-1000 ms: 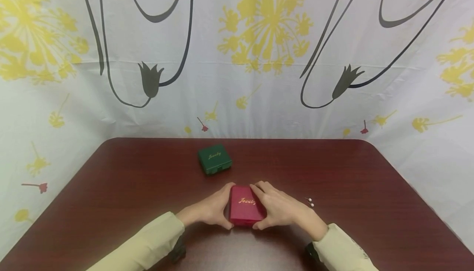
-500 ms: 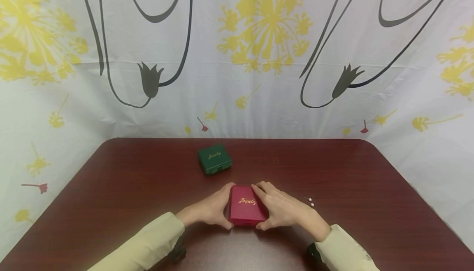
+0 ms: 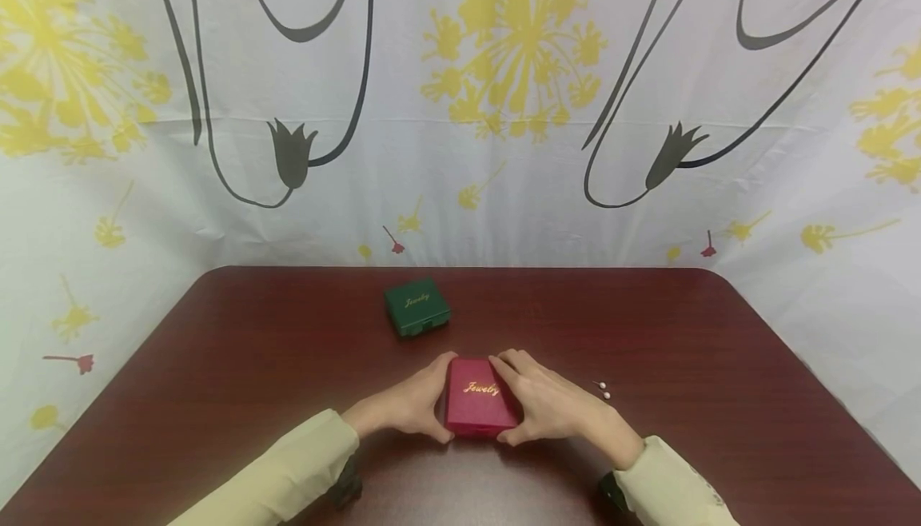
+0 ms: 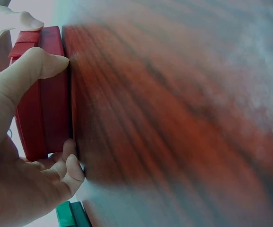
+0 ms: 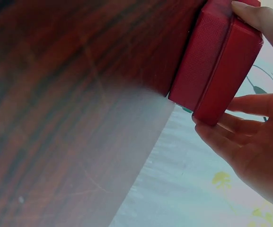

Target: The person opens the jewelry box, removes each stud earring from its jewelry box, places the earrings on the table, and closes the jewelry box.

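Observation:
A red jewelry box (image 3: 478, 408), its lid closed and lettered "Jewelry" in gold, sits on the dark wooden table between both hands. My left hand (image 3: 413, 402) grips its left side, thumb at the near corner and fingers at the far one. In the left wrist view that thumb (image 4: 53, 65) presses the box's front face. On the opposite side my right hand (image 3: 540, 402) holds the box, its thumb at the near right corner and a finger over the lid's far edge. The right wrist view shows fingertips (image 5: 205, 130) wrapped at the box's far end.
A closed green jewelry box (image 3: 417, 308) stands farther back, left of the red one. Two small pearl earrings (image 3: 604, 390) lie on the table (image 3: 719, 398) beyond the right forearm. A patterned curtain (image 3: 460, 150) hangs behind the table.
Between one second and half a second ago, my right hand shifted slightly to the right along the red box. The left hand and the boxes stay in place.

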### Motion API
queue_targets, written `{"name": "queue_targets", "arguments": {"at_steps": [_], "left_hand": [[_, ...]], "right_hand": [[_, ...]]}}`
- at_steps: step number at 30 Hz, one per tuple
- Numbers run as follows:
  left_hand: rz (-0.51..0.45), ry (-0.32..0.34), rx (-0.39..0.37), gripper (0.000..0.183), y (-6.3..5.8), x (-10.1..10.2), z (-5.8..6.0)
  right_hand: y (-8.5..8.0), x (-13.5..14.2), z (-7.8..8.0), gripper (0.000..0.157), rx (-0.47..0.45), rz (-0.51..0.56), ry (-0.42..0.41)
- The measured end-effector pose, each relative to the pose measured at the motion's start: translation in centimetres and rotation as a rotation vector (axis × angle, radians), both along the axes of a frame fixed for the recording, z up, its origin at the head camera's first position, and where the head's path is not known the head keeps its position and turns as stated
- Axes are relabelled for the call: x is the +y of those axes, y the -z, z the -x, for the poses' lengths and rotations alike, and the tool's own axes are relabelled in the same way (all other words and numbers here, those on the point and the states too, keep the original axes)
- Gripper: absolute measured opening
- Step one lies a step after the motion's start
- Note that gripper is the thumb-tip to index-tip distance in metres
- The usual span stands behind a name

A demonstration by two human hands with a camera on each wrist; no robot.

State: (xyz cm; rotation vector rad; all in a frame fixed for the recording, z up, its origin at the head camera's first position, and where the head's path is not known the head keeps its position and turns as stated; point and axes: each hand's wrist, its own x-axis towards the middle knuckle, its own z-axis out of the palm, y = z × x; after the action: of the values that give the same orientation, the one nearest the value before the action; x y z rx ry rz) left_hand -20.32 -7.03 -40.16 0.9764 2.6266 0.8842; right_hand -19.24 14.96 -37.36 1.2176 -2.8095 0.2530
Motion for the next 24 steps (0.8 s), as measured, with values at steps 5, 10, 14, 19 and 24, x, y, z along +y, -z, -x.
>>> {"name": "queue_targets", "arguments": {"at_steps": [5, 10, 14, 19, 24], "left_hand": [[0.001, -0.006, -0.009, 0.097, -0.02, 0.02, 0.02], [-0.001, -0.011, -0.026, 0.097, -0.05, 0.03, 0.06], [0.003, -0.014, -0.023, 0.098, 0.00, 0.04, 0.06], [0.005, -0.016, -0.017, 0.099, 0.06, 0.04, 0.05], [0.010, -0.015, -0.019, 0.100, 0.05, 0.04, 0.05]], "right_hand": [[-0.04, 0.08, 0.21, 0.091, -0.007, 0.006, -0.005], [0.01, 0.13, 0.41, 0.090, -0.010, 0.017, -0.009], [-0.05, 0.16, 0.46, 0.089, -0.021, 0.017, -0.010], [-0.28, 0.11, 0.52, 0.088, -0.040, 0.016, -0.010], [-0.35, 0.13, 0.49, 0.088, -0.043, 0.028, -0.006]]}}
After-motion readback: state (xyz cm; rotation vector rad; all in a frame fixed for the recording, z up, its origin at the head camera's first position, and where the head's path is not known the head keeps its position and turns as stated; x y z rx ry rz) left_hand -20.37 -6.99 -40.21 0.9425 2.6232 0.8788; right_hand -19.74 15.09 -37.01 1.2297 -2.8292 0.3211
